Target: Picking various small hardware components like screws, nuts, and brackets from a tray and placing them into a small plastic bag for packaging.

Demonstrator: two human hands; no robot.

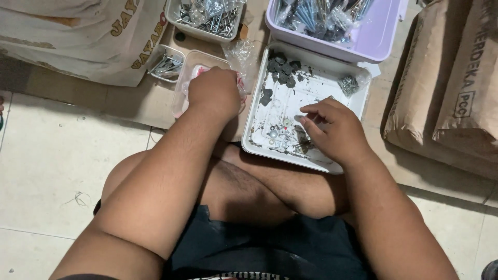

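Right hand (332,129) hovered with fingertips pinched over small washers and screws (280,132) in the shallow white rectangular plastic tray (358,103); whether it gripped a piece could not be told. Left hand (213,93) was curled inside a small clear plastic tub (182,85), its grasp hidden. Sorting seemed partly done: dark square pads (281,70) sat heaped at the tray's far end, loose bits remained. A lilac bin (378,36) crowded the tray's far edge; pale floor tiles (52,155) lay open leftward.

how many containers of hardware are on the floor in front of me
5: white tray under the right hand; lilac tub behind it; clear tub under the left hand; small clear tub; clear tub of nails at top. More may lie outside the frame.
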